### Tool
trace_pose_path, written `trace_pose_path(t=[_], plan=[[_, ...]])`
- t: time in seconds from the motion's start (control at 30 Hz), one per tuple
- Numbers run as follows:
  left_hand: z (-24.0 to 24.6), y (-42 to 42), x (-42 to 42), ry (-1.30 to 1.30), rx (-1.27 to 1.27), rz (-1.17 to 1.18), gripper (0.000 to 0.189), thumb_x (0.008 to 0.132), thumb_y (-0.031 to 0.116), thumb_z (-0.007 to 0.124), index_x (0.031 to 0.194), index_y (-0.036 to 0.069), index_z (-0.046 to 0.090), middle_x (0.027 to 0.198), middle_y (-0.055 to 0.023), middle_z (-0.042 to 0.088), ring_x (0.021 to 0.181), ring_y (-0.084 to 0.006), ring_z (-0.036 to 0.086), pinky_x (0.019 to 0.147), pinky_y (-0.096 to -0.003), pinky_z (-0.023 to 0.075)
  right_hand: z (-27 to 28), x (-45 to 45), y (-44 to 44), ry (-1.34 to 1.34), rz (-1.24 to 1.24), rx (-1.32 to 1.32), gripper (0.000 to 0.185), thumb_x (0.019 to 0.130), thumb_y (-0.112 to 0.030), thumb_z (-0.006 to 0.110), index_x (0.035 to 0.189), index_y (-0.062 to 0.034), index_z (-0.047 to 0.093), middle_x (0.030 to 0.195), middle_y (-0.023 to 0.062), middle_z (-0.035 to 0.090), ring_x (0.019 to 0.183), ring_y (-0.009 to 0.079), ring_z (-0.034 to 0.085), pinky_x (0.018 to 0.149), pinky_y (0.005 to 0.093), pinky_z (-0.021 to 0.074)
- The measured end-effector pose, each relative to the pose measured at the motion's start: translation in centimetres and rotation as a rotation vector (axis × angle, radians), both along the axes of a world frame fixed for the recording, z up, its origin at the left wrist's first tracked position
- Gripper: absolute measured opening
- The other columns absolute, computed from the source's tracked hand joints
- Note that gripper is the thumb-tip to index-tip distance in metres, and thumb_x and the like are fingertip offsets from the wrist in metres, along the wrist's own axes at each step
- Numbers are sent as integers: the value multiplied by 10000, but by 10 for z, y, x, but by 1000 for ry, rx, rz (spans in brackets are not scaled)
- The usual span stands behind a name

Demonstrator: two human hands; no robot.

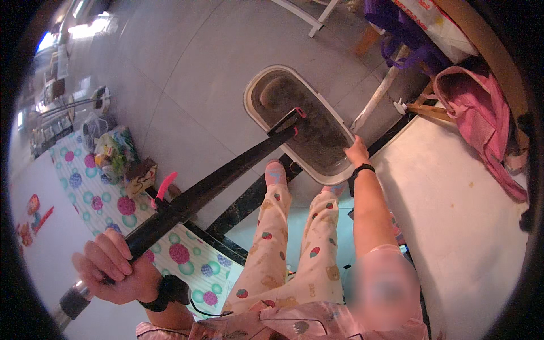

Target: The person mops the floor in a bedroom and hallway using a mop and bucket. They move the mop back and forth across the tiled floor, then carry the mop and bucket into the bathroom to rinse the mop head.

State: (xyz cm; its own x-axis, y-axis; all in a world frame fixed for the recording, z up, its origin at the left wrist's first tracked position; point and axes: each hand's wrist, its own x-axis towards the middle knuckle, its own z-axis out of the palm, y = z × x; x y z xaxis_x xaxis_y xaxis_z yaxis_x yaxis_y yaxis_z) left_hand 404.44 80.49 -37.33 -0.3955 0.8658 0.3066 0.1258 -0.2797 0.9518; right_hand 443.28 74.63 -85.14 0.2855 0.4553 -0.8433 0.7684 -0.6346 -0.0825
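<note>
My left hand (114,270) is closed around the black pole of a mop (187,204), which runs slantwise up to the bucket. The mop's narrow black and pink head frame (293,117) reaches over the near left rim into an oblong, light-coloured bucket (325,102). Dark, murky water (325,131) is inside it. A pink lever (165,187) sticks out from the pole. My right hand (358,151) grips the bucket's rim at its lower right end. The bucket is held just in front of my feet; whether it touches the floor I cannot tell.
A dotted cloth (125,206) with plastic bags (112,153) on it lies at left. To the right are a white surface (450,187), a pink bag (480,106), a wooden stool leg (429,111) and a white spray nozzle (400,106). White metal legs (314,25) stand at the top.
</note>
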Motion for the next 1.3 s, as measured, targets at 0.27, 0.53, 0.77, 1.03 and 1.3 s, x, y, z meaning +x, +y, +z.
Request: trace_pose_path(t=[0.27,0.53,0.77,1.03,1.3], plan=[[-3,8,-18,-113,-36,-27,332,1021,188,367,690,163,359,519,29,384,422,-72,350,486,-239,338,22,6,28,21,38,-138,761,768,-306,777,1400,-54,437,1390,232,468,1283,382,467,1055,433,417],[-7,9,-32,-154,-41,17,342,1024,180,363,682,162,367,512,32,374,413,-70,344,475,-235,335,48,-64,131,352,-189,1,617,752,-268,710,1306,-64,532,1288,228,567,1214,383,540,1009,414,457],[-11,1,-55,-91,-83,72,342,1029,200,373,688,165,370,520,37,381,428,-69,357,476,-234,328,29,-107,179,-216,464,-251,500,747,-300,686,1219,-143,643,1290,87,626,1267,327,524,1020,464,426],[-10,-14,-71,-230,-79,-34,277,988,189,454,719,158,394,543,33,388,466,-81,363,557,-263,342,-28,-116,179,250,213,143,998,773,-277,773,1550,-124,166,1553,176,310,1416,355,321,1143,460,305],[-9,-20,-68,-226,-91,-32,289,997,224,457,721,165,395,552,36,410,477,-76,386,553,-253,350,-29,-98,171,512,119,91,1041,747,-230,791,1552,-92,146,1565,194,280,1441,334,280,1150,418,279]])
